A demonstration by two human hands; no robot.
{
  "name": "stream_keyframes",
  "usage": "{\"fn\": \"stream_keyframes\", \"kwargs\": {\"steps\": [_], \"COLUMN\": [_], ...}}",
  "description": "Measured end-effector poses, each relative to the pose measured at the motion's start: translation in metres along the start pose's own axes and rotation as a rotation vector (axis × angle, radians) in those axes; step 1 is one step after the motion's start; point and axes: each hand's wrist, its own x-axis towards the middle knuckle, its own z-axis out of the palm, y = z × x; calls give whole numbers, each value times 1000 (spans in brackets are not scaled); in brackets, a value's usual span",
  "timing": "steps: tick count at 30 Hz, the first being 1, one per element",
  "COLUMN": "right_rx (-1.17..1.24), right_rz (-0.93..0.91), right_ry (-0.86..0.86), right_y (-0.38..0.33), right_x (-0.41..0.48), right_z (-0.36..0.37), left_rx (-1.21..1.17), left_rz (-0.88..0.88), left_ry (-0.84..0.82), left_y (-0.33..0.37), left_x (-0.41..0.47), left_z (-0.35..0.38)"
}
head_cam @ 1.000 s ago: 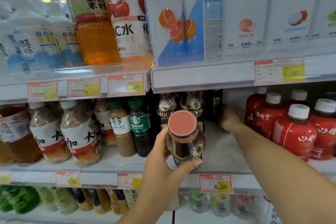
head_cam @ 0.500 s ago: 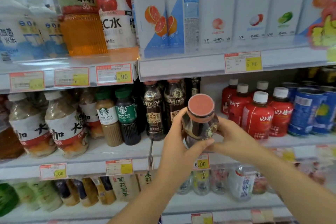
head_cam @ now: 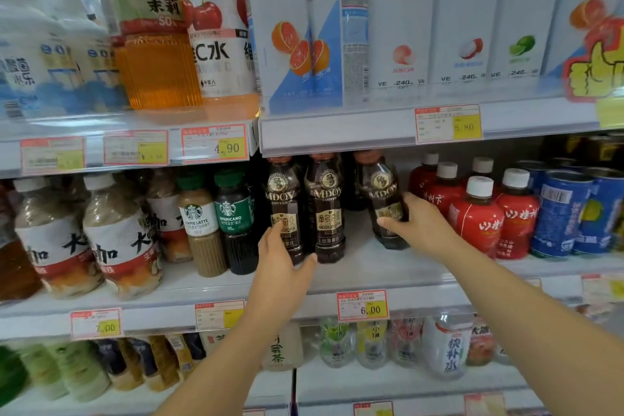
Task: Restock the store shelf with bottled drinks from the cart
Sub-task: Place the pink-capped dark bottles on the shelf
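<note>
Shelf (head_cam: 405,267): below both hands.
Coffee bottle (head_cam: 380,189): on the shelf, inside the right hand; likely full, heavy, stiff, smooth; best gripped at the label.
Right hand (head_cam: 415,223): clasps it.
Left hand (head_cam: 283,256): relaxed, fingers touching a neighbour bottle (head_cam: 282,192).

dark coffee bottle (head_cam: 381,185) | slightly tilted | middle shelf (head_cam: 388,268) | right of two matching bottles (head_cam: 326,209)

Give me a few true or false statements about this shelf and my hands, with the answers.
1. The right hand grips a dark coffee bottle on the middle shelf. True.
2. The red bottles have green caps. False: their caps are white.
3. The price tag below the coffee bottles reads 6.00. True.
4. The left hand holds a Starbucks bottle. False: it touches the leftmost coffee bottle.
</note>
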Motion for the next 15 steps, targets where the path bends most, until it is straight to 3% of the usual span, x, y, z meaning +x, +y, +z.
{"fn": "stream_keyframes", "kwargs": {"steps": [4,15], "right_rx": [130,113], "right_rz": [104,170], "right_ry": [-22,-23], "right_y": [8,3], "right_x": [31,83], "right_z": [14,55], "left_rx": [-10,-13], "left_rz": [-5,47], "left_ry": [47,36], "left_y": [-3,-21], "left_x": [3,15], "left_z": [1,-2]}}
